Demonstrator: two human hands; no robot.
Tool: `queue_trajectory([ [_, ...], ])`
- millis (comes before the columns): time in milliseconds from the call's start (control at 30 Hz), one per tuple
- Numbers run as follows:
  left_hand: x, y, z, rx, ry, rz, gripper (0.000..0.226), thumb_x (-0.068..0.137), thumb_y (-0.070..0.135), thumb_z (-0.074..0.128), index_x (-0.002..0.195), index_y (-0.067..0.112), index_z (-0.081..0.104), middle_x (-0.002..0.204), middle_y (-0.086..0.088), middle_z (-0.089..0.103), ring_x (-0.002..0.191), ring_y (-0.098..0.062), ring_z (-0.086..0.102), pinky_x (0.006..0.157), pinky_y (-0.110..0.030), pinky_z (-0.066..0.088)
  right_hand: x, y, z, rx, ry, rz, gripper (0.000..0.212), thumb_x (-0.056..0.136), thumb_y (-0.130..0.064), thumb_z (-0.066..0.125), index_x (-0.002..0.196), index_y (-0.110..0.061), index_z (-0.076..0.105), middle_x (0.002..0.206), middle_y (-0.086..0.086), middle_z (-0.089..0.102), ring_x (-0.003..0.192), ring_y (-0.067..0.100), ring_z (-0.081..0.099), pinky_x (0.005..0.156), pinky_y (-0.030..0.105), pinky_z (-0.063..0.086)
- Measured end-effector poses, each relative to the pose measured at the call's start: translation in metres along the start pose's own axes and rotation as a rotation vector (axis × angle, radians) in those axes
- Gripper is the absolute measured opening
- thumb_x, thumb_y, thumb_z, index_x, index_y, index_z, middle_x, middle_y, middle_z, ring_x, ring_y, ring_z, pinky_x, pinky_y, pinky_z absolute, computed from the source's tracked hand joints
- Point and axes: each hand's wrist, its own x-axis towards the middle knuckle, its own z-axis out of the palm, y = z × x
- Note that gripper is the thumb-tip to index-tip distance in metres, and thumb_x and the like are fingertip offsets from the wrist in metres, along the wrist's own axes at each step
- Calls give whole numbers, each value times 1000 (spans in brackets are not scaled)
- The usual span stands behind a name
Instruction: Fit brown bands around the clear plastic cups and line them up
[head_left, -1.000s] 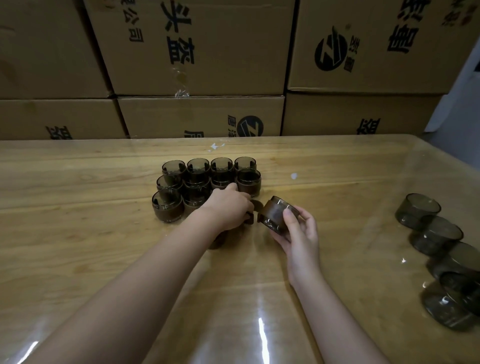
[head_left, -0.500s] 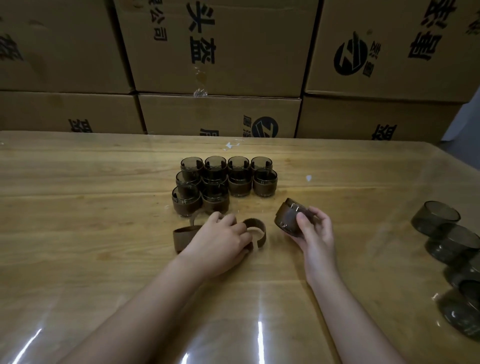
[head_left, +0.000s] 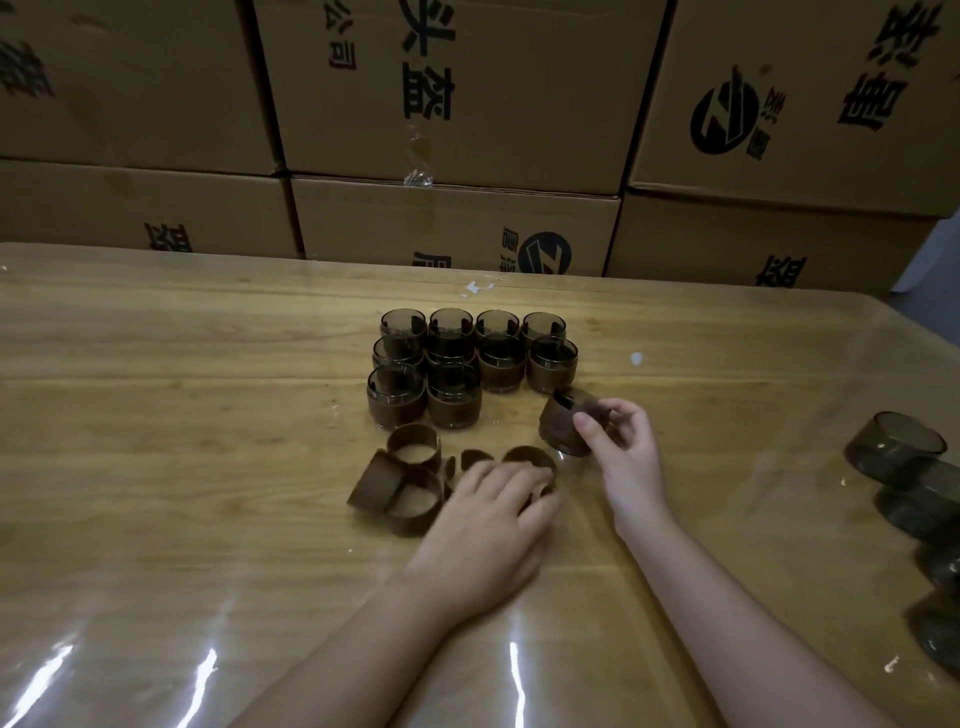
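Wooden table under clear film, with cardboard boxes stacked behind. Left of centre, loose brown bands are laid touching one another. Just behind them, ten banded cups are grouped upright in three rows. The left hand is laid over one band; its fingers are blurred, so a grip cannot be confirmed. A tilted cup, already banded, is pinched by the right hand. Bare cups are seen in a line near the right edge.
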Motion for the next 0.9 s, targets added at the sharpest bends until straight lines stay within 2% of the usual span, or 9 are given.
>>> queue_trajectory([
  [133,-2,1,4,-144,-13,-60,25,90,27,54,108,16,68,120,-4,63,110,-20,60,100,-35,43,26,2,18,-112,-55,6,27,83,-16,74,96,-33,57,116,-3,61,117,16,55,81,17,44],
  [200,-1,-2,5,-169,-17,-71,24,90,26,53,105,16,68,119,-2,63,109,-19,59,100,-35,41,35,2,27,-211,-128,7,29,83,-20,75,98,-37,56,121,-7,59,121,13,51,89,22,40],
  [300,-1,-2,7,-188,-13,-69,24,89,28,52,102,18,69,115,-1,63,107,-18,59,99,-36,42,43,2,38,-346,-236,-27,33,82,-24,76,100,-40,54,123,-14,55,122,7,45,93,25,33],
  [467,1,-4,9,-179,-36,-87,26,89,31,50,105,22,69,115,2,62,109,-17,57,100,-36,39,45,7,38,-478,-392,-43,44,85,-26,72,121,-40,52,138,-13,49,126,2,37,99,26,32],
  [533,1,-4,9,-179,-44,-89,26,89,32,50,105,22,68,115,3,62,109,-17,57,100,-35,39,44,9,37,-516,-392,-72,56,85,-24,72,135,-34,47,141,-9,47,127,5,40,103,27,36],
  [633,1,-4,10,-186,-43,-86,26,88,31,51,105,22,68,114,2,62,107,-17,58,99,-36,40,43,9,38,-612,-316,-93,73,81,-24,77,143,-23,39,140,2,44,125,14,46,104,29,41],
  [767,0,-4,10,-176,-46,-93,27,89,33,50,107,23,68,114,3,61,108,-16,56,101,-34,37,43,11,38,-721,-338,-60,75,79,-29,78,143,-22,40,142,0,48,128,17,47,106,38,42],
  [900,0,-4,11,-188,-40,-94,27,89,32,49,106,22,68,114,2,62,108,-17,57,100,-34,37,44,12,36,-662,-291,-33,66,77,-25,80,135,-26,48,123,-8,58,114,10,54,90,23,41],
])
